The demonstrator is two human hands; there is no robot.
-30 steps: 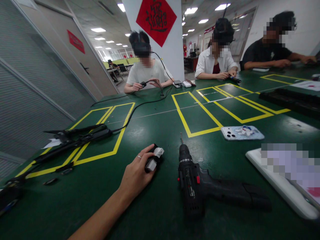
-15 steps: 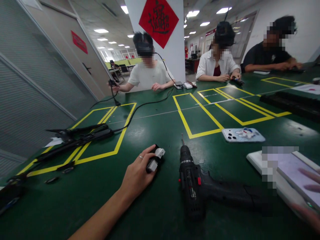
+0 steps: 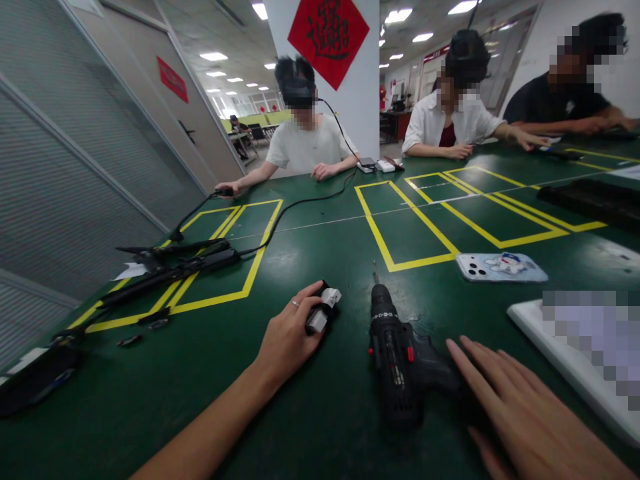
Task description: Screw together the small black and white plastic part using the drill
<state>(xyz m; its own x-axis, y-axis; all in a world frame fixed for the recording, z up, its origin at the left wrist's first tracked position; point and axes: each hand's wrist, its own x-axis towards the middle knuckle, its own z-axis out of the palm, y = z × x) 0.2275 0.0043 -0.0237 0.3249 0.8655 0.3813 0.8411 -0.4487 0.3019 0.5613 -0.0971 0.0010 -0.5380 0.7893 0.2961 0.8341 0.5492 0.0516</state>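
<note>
My left hand point(image 3: 287, 337), with a ring on one finger, is closed around a small black piece with white blocks point(image 3: 330, 298) on the table; its kind I cannot make out. To its right a black cordless drill point(image 3: 397, 373) with red buttons lies on its side, its bit directed away from me. My right hand point(image 3: 533, 400) hovers at the drill's handle, fingers stretched out and thumb apart. It covers the handle's lower end, and whether it touches the drill I cannot tell.
Right of the drill are a phone in a patterned case point(image 3: 503, 267) and a white device with a blurred screen point(image 3: 530, 333). Black folded gear with a cable point(image 3: 200, 263) lies at left. Yellow tape rectangles point(image 3: 423, 260) mark the green table. Several people sit across it.
My right hand has left the white device's screen and come left to the drill's handle. My left hand keeps its hold. Across the table, a person's hand has lowered a black item.
</note>
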